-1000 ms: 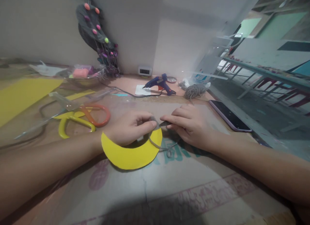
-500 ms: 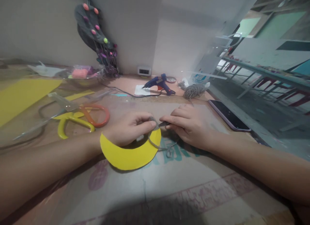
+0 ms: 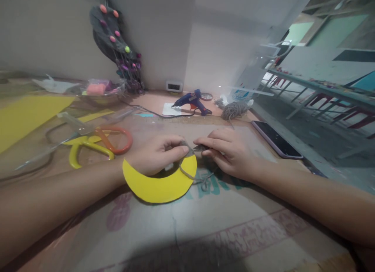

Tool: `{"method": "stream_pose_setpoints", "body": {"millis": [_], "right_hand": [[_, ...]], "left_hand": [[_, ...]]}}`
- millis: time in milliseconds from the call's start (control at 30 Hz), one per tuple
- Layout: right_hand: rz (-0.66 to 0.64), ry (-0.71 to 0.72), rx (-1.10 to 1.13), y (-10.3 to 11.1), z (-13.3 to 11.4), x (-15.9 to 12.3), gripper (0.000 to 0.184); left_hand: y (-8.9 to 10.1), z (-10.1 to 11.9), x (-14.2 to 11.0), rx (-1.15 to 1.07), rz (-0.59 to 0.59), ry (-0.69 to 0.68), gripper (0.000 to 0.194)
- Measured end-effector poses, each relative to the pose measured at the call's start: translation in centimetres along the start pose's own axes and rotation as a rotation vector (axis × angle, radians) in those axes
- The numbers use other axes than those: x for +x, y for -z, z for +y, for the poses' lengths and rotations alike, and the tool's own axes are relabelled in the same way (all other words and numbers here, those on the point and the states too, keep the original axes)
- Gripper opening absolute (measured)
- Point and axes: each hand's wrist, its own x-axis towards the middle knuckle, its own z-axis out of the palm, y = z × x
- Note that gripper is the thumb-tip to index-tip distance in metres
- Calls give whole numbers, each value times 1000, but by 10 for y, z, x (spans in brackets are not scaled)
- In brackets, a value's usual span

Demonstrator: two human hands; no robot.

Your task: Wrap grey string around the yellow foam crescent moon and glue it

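My left hand [image 3: 159, 153] pinches the upper right tip of a yellow crescent moon cutout [image 3: 159, 189], thumb on top. Grey yarn [image 3: 187, 149] is wrapped around that tip. A loose strand crosses the crescent's right side, curls into a small loop on the board, and runs toward the underside of my right hand [image 3: 227, 153]. That hand is closed, a small gap from the wrapped tip. From its fingers pokes a small dark pointed thing [image 3: 199, 148] whose kind I cannot make out. The crescent's left tip lies over my left wrist.
Scissors [image 3: 120, 141] with orange and yellow handles lie at left, near yellow sheet material [image 3: 32, 116]. Behind stand a blue glue gun [image 3: 193, 101], a yarn ball [image 3: 234, 110] and a small digital clock [image 3: 174, 86]. A phone [image 3: 277, 139] lies right. A decorated grey crescent [image 3: 108, 34] leans on the wall.
The crescent tilts slightly, its lower edge rising a little. My right fingers shift slightly around the dark pointed thing. Both hands otherwise stay in place.
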Motion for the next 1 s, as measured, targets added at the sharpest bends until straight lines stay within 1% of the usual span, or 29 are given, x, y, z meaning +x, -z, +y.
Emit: {"method": "stream_pose_setpoints", "body": {"millis": [200, 333, 500, 667, 833, 1000], "right_hand": [[-1, 29, -27, 0, -2, 1, 25], [-11, 25, -25, 0, -3, 3, 25], [-16, 24, -32, -1, -1, 2, 26], [-17, 48, -55, -1, 0, 2, 25], [-26, 57, -77, 0, 0, 2, 25], [-37, 37, -20, 0, 2, 2, 25]], "left_hand": [[0, -1, 0, 34, -6, -13, 26], [0, -1, 0, 41, -23, -14, 25], [-1, -1, 0, 67, -10, -13, 26], [-1, -2, 0, -7, -33, 16, 26], [-1, -3, 0, -61, -55, 12, 25], [0, -2, 0, -77, -60, 15, 26]]}}
